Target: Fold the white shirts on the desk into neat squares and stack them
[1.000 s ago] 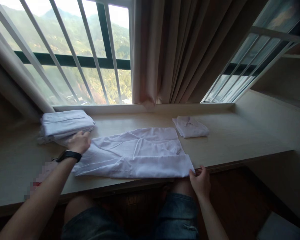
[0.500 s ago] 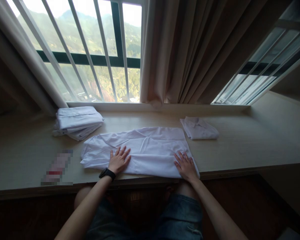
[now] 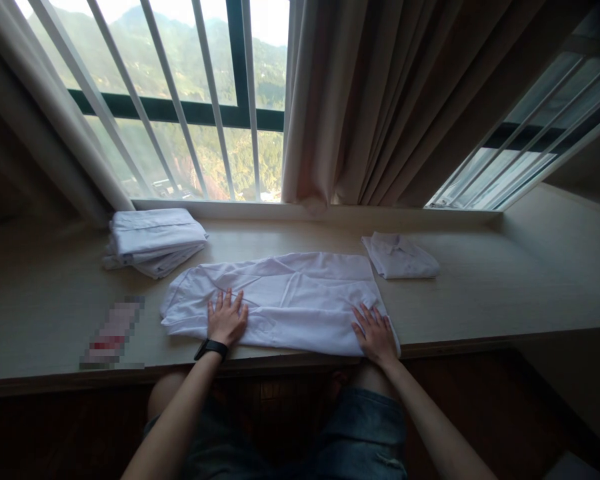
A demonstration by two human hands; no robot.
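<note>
A white garment (image 3: 300, 300), folded lengthwise into a long strip, lies across the ledge in front of me, with creases in its upper layer. My left hand (image 3: 227, 320), a black watch on its wrist, rests flat on the left part of the cloth with fingers spread. Near the right end, my right hand (image 3: 375, 333) lies flat on the same cloth, fingers apart. Neither hand grips anything. What lies between the layers of the garment is hidden.
At the back left sits a stack of folded white garments (image 3: 155, 233). A folded white collared shirt (image 3: 400, 257) lies at the back right. A blurred-out pinkish object (image 3: 113, 333) is at the front left of the wooden ledge (image 3: 480, 287). Curtains (image 3: 360, 100) hang behind.
My left hand has slid a little to the left over the white garment. The right hand stays nearly in place. The whole view has shifted slightly.
</note>
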